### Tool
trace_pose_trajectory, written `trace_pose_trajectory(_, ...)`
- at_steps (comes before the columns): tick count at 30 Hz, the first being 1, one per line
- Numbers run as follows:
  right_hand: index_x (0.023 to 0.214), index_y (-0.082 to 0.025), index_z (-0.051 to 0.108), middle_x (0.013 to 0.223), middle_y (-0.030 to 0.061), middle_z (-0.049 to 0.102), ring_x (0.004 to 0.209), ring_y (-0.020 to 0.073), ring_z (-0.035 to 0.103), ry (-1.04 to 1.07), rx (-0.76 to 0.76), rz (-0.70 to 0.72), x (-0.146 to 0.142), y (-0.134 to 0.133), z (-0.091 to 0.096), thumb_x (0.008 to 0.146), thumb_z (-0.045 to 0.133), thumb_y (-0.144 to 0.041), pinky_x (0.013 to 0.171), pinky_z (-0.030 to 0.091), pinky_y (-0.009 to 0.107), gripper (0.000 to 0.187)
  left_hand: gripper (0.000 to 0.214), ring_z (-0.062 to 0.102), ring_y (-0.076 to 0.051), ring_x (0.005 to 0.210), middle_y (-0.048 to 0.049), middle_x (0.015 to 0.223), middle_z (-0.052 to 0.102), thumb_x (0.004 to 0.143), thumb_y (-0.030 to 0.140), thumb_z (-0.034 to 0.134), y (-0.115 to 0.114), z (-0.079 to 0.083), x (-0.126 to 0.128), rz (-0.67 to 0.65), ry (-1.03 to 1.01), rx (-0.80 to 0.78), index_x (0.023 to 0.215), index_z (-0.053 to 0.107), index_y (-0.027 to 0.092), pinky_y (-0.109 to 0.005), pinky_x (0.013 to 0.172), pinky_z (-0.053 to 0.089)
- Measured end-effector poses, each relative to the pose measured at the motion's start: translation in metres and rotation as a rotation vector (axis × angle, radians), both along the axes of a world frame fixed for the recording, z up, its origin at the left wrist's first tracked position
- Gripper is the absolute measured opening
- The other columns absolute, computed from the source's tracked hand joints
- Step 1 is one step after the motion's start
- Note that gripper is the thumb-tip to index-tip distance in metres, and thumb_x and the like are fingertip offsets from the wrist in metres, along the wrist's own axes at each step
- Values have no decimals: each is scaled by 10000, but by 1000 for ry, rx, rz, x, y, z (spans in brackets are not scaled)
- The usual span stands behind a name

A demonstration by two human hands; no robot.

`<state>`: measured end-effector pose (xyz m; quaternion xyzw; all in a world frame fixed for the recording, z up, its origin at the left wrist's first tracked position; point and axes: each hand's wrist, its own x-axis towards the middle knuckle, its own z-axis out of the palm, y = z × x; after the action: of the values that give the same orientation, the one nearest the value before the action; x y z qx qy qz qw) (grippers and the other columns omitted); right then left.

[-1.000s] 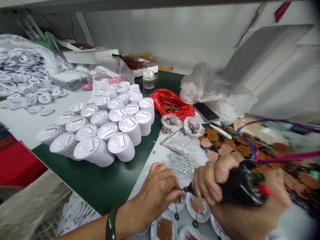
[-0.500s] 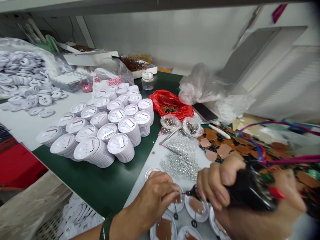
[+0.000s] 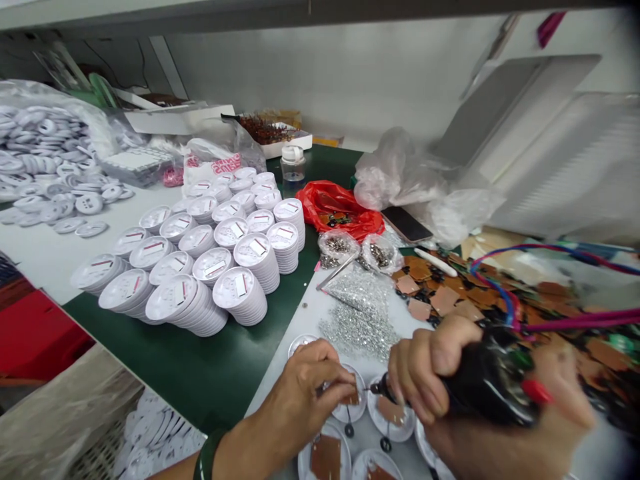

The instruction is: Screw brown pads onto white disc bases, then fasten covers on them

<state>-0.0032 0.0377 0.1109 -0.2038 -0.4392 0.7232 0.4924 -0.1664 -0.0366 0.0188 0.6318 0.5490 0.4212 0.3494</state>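
Observation:
My right hand (image 3: 435, 373) is wrapped round a black powered screwdriver (image 3: 480, 380) with coloured wires (image 3: 505, 300) trailing off to the right. Its tip touches a small brown circuit board lying in a white round disc (image 3: 353, 403). My left hand (image 3: 310, 387), with a green bangle at the wrist, pinches down at that same board, fingers pressed together. More white discs with brown boards (image 3: 325, 457) lie around it at the near edge. Whatever the left fingers hold is too small to make out.
Stacks of white round discs (image 3: 210, 260) stand on the green mat (image 3: 200, 367). A heap of silver screws (image 3: 360, 313), two small bags of parts (image 3: 340, 247), a red bag (image 3: 340, 207), loose brown boards (image 3: 450, 293), a phone (image 3: 405, 223), crumpled plastic (image 3: 425, 180) and a bottle (image 3: 293, 163) lie beyond.
Both hands shifted slightly down and left over the disc with the screwdriver tip still on the board; the view drifted a little. Nothing was picked up or let go.

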Motion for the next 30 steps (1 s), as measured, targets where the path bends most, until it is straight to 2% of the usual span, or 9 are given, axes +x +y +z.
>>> trace_pose_trajectory(4,714,-251,720,471,3,549,429,163,500,-8,12,51,3,-2,-3,854,527,-778,454,487,314,578,184,594,-132,790,19,823,588,798,51,851,0,-1,3,40,-1,-88,757,719,173,-238,698,422)
trace_pose_trajectory(8,824,-255,730,548,9,572,492,172,497,49,5,152,7,-3,-15,893,469,-781,490,487,321,592,158,589,-135,819,16,840,586,879,47,768,0,-1,5,-12,42,-57,823,741,191,-251,734,419)
trace_pose_trajectory(11,847,-251,731,559,10,564,495,166,466,79,-4,151,7,-4,-21,916,434,-776,470,462,304,607,215,588,-138,820,11,843,589,916,14,691,1,-2,4,-41,43,-14,893,767,214,-256,732,423)
trace_pose_trajectory(18,779,-244,732,491,-5,515,442,156,458,78,4,61,-3,-5,-17,932,441,-722,425,440,284,579,204,568,-164,824,9,820,595,827,13,783,-2,-6,7,9,83,-41,768,675,176,-280,739,416)
trace_pose_trajectory(22,761,-237,725,488,0,529,447,151,485,88,-18,86,-5,-6,-18,934,441,-717,446,446,279,583,184,588,-158,864,14,859,607,880,43,750,-4,-8,5,-25,79,-44,810,649,180,-294,797,426)
trace_pose_trajectory(26,818,-241,722,544,11,566,481,156,515,89,-16,141,2,-7,-24,952,398,-734,489,465,290,605,129,618,-160,890,2,898,636,943,88,701,-5,-4,3,-91,68,-47,865,695,190,-314,851,448)
trace_pose_trajectory(30,816,-226,725,545,18,559,494,165,517,35,-5,156,8,-7,-29,944,445,-724,500,463,299,585,159,620,-195,901,-1,937,697,1014,136,600,-10,-5,-1,-127,294,55,987,720,237,-392,916,442)
